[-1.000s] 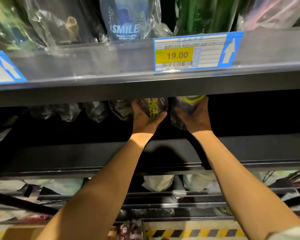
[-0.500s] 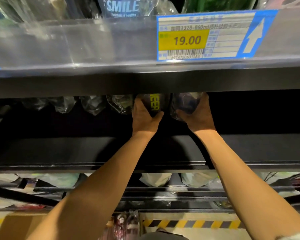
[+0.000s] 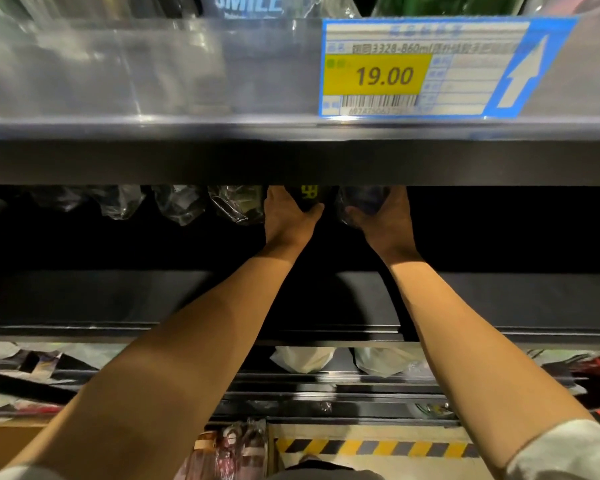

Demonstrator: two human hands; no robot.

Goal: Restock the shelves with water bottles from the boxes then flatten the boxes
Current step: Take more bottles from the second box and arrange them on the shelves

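— How many bottles are you holding, and where are they?

— Two, one in each hand. Your left hand [image 3: 290, 220] grips a dark bottle [image 3: 310, 195] with yellow-green lettering. Your right hand [image 3: 387, 220] grips a plastic-wrapped bottle [image 3: 361, 202] just beside it. Both bottles sit deep in the dark middle shelf [image 3: 118, 299], and their tops are hidden behind the edge of the upper shelf [image 3: 222, 161].

— And your fingers?

— On each hand the thumb curls round the lower part of its bottle and the palm cups it from below. The tips of your fingers go up out of sight behind that shelf edge.

— What else is on that shelf?

— To the left of your left hand there is a row of wrapped bottles [image 3: 181, 206]. I count four, and the nearest one touches the hand. The dim light makes the far ones hard to tell apart.

— And farther out?

— One price tag [image 3: 413, 67] reading 19.00, with a white arrow pointing up, sits on the clear rail above. Below your forearms two white-wrapped items [image 3: 302, 362] lie side by side on a lower shelf. One black-and-yellow striped band [image 3: 378, 446] runs along the floor.
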